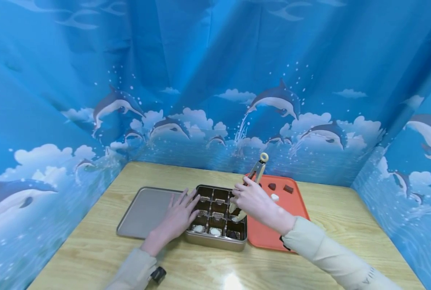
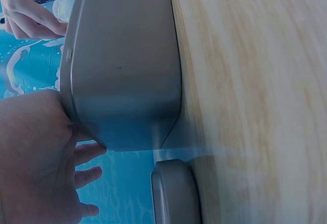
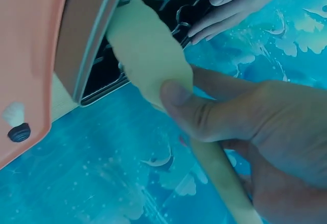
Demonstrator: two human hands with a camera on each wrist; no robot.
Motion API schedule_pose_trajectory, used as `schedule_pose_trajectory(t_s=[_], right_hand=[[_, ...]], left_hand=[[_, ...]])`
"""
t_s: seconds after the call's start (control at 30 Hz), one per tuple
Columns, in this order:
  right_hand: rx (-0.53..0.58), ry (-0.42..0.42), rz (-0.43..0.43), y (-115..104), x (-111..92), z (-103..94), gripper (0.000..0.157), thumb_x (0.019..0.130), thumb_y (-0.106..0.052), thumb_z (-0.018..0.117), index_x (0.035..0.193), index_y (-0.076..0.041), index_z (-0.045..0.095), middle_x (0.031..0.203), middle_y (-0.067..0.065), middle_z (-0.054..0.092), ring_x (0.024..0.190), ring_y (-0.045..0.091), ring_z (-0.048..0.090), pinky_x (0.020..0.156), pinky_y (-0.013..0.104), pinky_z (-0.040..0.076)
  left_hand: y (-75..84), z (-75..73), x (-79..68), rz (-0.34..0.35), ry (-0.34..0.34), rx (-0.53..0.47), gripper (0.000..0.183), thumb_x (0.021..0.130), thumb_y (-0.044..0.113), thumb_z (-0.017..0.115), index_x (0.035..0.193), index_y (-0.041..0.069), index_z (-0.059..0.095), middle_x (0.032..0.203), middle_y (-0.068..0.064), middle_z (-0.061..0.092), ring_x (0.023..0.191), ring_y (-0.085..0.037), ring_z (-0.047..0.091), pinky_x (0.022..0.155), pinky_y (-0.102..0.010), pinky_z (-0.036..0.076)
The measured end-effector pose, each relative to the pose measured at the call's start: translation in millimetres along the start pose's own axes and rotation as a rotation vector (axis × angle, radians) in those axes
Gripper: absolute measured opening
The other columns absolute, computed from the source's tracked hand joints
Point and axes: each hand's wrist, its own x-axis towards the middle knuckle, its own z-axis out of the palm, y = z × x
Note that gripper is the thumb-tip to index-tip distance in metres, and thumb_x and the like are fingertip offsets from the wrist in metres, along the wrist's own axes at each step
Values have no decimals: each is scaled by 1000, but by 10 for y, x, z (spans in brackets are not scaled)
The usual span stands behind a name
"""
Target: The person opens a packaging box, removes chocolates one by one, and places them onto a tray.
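Note:
My right hand (image 1: 251,199) grips a pair of tongs (image 1: 260,167) with cream-coloured heads and a ring at the top end. The tong heads reach down into the right side of a metal baking tin (image 1: 215,242) split into several compartments; in the right wrist view the thumb presses on one broad cream head (image 3: 148,50). Whether anything sits between the heads, I cannot tell. Two white pieces (image 1: 214,231) and a dark piece (image 1: 233,234) lie in the tin's front compartments. With fingers spread, my left hand (image 1: 177,215) rests at the tin's left rim.
To the right, an orange-red tray (image 1: 270,235) carries dark brown pieces (image 1: 288,188) and a white piece (image 1: 274,197). A grey metal tray (image 1: 144,213) lies left of the tin, partly behind the left hand. A dolphin-print curtain (image 1: 208,80) hangs behind the wooden table (image 1: 338,225).

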Motion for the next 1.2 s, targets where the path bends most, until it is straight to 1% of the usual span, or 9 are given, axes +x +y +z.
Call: schedule_pose_trajectory(t_s=[0.17,0.3,0.4,0.5,0.6,0.73,0.83,1.0,1.2], right_hand=[[-2,-29,4,-77,97,9,17,79,-23,86,89,-34,79,99,-16,72,98,10,58,94,36,43],[-16,-103,5,-135,133,-5,8,83,-24,84,84,-31,79,103,-14,72,103,11,59,92,35,43],[-11,-141,26,-158,131,-16,8,84,-24,84,85,-30,79,104,-13,72,104,12,59,93,36,43],[9,-133,49,-163,109,-16,11,83,-23,84,88,-32,79,103,-12,71,103,12,59,93,37,43],[28,-106,64,-149,74,-5,18,80,-23,85,94,-33,79,102,-12,71,99,13,57,87,36,41],[18,-54,51,-127,56,4,27,76,-22,88,99,-34,79,101,-12,71,98,13,57,87,36,41],[-17,-18,30,-132,83,-10,22,77,-21,87,94,-33,79,99,-14,71,98,12,59,89,35,42],[-27,-38,10,-174,131,-8,10,82,-21,84,80,-30,79,96,-15,72,96,11,59,89,34,42],[-14,-57,66,-196,87,33,11,81,-23,85,86,-31,79,100,-12,71,99,12,59,89,36,43]], left_hand=[[5,-7,-11,8,10,-4,54,107,34,50,153,8,43,163,-13,32,152,-40,22,120,-68,11],[4,7,-3,14,15,-3,54,107,34,50,153,8,44,163,-13,32,152,-39,22,120,-68,11],[1,21,4,13,13,5,54,107,35,49,154,8,43,163,-12,31,152,-39,22,120,-67,10],[-4,31,8,11,14,11,54,107,37,48,154,9,42,164,-11,30,153,-38,21,121,-66,8],[-5,26,10,10,19,-3,53,107,34,49,153,8,43,163,-13,31,152,-39,21,121,-67,8],[-7,12,5,3,21,-16,53,107,32,50,152,7,44,162,-15,33,152,-39,22,120,-68,10],[-10,9,-3,3,22,-9,53,107,32,50,153,7,44,162,-15,33,152,-39,22,120,-68,11],[-1,3,-9,9,25,-14,53,107,32,50,153,7,44,162,-15,33,152,-40,22,120,-68,10],[-3,5,0,3,13,0,53,107,32,50,153,8,43,163,-13,32,152,-39,22,120,-68,12]])
